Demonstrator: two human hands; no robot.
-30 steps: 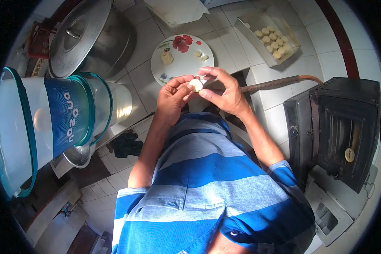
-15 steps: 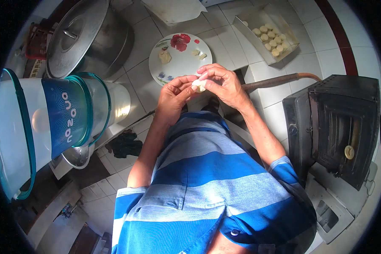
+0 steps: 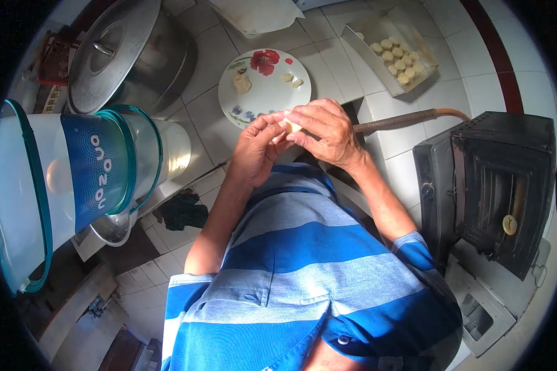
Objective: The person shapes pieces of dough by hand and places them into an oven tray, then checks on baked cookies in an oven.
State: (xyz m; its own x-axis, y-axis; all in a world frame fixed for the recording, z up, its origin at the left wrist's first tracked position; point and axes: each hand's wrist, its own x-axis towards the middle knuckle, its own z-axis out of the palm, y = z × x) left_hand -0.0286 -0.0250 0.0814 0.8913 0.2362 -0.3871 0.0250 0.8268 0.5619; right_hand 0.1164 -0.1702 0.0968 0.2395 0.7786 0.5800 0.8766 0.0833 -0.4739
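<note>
A small pale dough piece (image 3: 294,127) is pinched between the fingertips of both hands, mostly covered by them. My left hand (image 3: 261,141) grips it from the left, fingers bent. On its other side, my right hand (image 3: 325,131) curls its fingers and thumb around it. Just beyond my hands lies a white plate (image 3: 269,93) with red and blue flower prints. It carries a lump of dough (image 3: 242,83) on the left and small pale pieces (image 3: 292,80) on the right. Farther right, a rectangular tin (image 3: 408,88) holds several round dough balls (image 3: 397,57).
A large lidded metal pot (image 3: 167,68) stands at the back left. Clear plastic buckets (image 3: 49,185) with green rims and handles are at the left. To the right is a black oven (image 3: 507,191), with a hose (image 3: 408,119) running along the tiled counter (image 3: 334,62).
My right hand has turned and closed further over the dough piece, covering more of it. My left fingers have shifted slightly too. The plate and tin stay put.
</note>
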